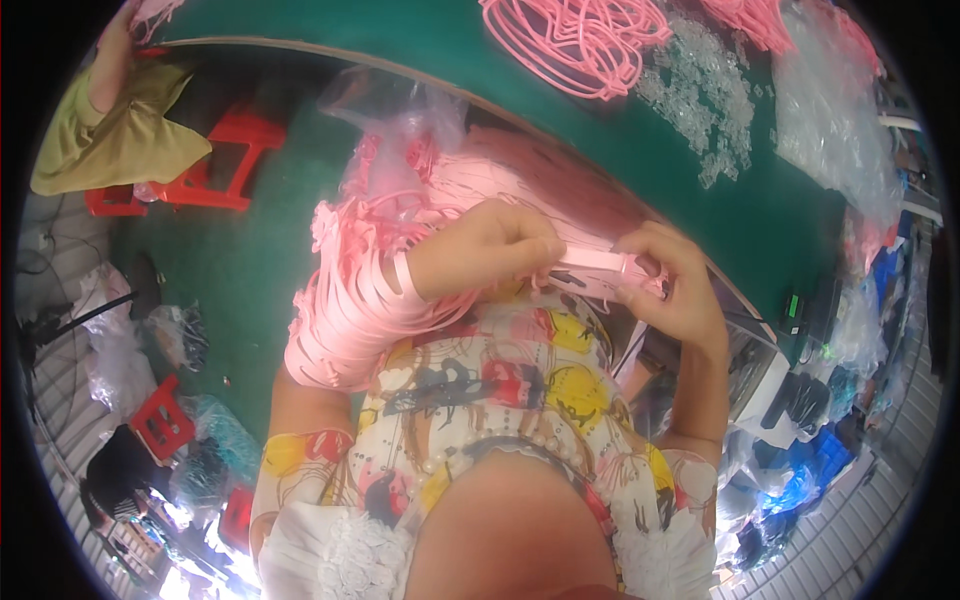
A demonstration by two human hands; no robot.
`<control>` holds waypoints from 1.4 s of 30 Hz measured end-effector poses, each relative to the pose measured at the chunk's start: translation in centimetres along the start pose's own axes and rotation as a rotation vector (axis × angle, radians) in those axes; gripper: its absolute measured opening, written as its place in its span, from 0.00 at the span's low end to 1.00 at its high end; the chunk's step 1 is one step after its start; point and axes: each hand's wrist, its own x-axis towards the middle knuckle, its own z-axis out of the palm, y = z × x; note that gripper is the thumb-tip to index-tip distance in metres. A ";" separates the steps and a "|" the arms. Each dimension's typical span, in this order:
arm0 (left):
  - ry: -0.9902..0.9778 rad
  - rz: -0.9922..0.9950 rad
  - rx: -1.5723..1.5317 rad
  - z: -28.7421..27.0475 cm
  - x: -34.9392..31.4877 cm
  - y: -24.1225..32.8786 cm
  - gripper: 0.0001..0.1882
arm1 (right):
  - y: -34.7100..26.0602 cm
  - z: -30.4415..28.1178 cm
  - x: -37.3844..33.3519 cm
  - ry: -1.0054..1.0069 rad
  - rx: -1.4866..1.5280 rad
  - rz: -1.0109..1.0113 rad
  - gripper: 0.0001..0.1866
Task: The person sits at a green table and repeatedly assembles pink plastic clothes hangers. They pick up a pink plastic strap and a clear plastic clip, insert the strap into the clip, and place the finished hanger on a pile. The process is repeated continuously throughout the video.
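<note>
A short length of pink strap is stretched between my two hands in front of my chest. My left hand pinches its left end with thumb and fingers. At the other end, my right hand grips the strap beside a small fitting, whose details are too small to make out. Many pink strap loops hang around my left forearm, bunched from wrist towards elbow. Just beyond my hands lies a heap of more pink straps, partly covered by my left hand.
A green table curves across the far side, bearing tangled pink straps, scattered clear plastic pieces and a clear plastic bag. Red stools stand at left near another person's olive garment. Bagged goods lie at right.
</note>
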 end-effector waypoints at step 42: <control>0.362 0.879 1.248 4.8 15.1 3.6 0.08 | 4.3 1.4 -6.1 0.372 0.374 0.072 0.03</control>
